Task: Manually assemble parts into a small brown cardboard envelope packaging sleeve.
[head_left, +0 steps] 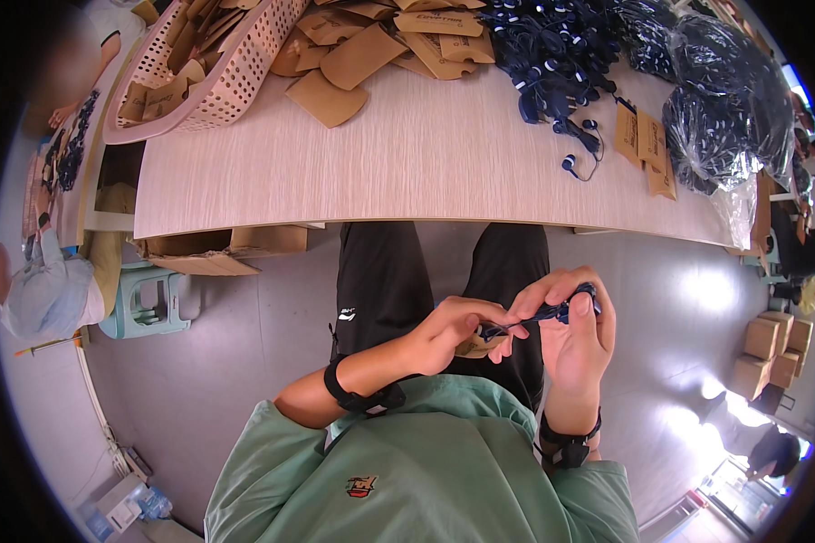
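Observation:
Above my lap, my left hand is closed around a small brown paper pillow box, partly hidden under the fingers. Pinched in my right hand is a bundle of dark blue earphones, whose cord stretches across to my left fingertips. On the table ahead lie a pile of flat brown pillow boxes and a heap of dark blue earphones. One loose earphone pair trails off that heap toward the near edge.
A pink perforated basket with brown boxes stands far left. Filled brown boxes and clear plastic bags of earphones lie far right. Under the table sits an open carton. Left are a green stool and a co-worker.

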Motion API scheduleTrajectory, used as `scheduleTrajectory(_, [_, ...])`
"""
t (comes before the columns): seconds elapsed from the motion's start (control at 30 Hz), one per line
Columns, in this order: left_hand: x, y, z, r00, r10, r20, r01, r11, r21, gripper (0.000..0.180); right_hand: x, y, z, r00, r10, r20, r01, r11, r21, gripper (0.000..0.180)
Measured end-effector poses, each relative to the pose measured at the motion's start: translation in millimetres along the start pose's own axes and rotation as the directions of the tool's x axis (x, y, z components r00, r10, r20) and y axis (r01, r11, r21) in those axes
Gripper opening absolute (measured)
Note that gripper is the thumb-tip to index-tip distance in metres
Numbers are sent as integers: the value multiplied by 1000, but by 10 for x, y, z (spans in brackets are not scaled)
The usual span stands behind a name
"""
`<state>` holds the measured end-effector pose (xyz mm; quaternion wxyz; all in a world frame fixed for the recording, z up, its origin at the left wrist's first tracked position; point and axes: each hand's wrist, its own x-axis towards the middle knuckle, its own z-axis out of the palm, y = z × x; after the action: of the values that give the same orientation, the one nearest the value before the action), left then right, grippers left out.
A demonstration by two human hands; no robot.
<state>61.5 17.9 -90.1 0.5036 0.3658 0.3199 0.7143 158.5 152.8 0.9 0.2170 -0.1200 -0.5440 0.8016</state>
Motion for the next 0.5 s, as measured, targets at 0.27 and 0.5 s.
scheduleTrajectory(0.27, [37, 85, -16, 994, 87, 71, -93, 992, 89, 31, -7, 25, 28, 997, -80, -13, 79, 995, -60, 31])
scheduleTrajectory(0.5, [36, 150, 29, 995, 67, 72, -82, 969, 231, 22, 3, 74, -45, 979, -203, 26, 204, 965, -164, 31])
